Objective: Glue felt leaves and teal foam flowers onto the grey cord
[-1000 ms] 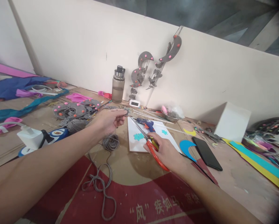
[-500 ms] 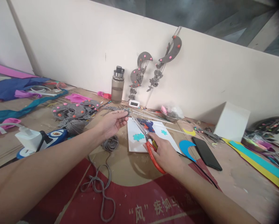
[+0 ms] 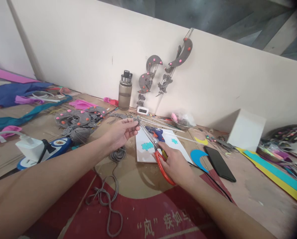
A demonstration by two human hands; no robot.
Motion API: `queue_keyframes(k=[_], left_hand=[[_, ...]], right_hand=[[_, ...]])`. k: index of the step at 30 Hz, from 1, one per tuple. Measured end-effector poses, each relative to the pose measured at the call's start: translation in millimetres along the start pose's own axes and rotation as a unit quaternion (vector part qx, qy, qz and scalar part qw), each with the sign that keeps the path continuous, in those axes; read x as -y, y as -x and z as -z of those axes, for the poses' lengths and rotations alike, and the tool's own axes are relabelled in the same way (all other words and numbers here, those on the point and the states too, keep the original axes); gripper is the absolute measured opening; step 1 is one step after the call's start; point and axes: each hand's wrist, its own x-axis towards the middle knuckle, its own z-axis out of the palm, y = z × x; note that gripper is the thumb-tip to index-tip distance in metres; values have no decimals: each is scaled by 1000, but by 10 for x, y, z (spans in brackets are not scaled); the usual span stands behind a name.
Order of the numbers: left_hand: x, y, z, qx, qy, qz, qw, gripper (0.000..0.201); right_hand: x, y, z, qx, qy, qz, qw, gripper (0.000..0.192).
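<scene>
**My Scissors and a Little Gray Bit**

My left hand pinches the little gray bit between thumb and fingers. My right hand wraps around the red scissor handles. The blades point to 11 o'clock, right at the gray bit; I can't tell if they touch it. Behind the scissors is a white board with teal flowers and a blue glue gun. A gray yarn ball sits at 6 o'clock from my left hand. A black phone lies on the counter, at 3 o'clock from my right hand.
</scene>
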Motion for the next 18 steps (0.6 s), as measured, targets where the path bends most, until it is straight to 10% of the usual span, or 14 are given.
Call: queue_keyframes(k=[18], left_hand=[[19, 24, -17, -2, 15, 8, 1000, 11]], right_hand=[[14, 9, -6, 4, -56, -2, 998, 37]])
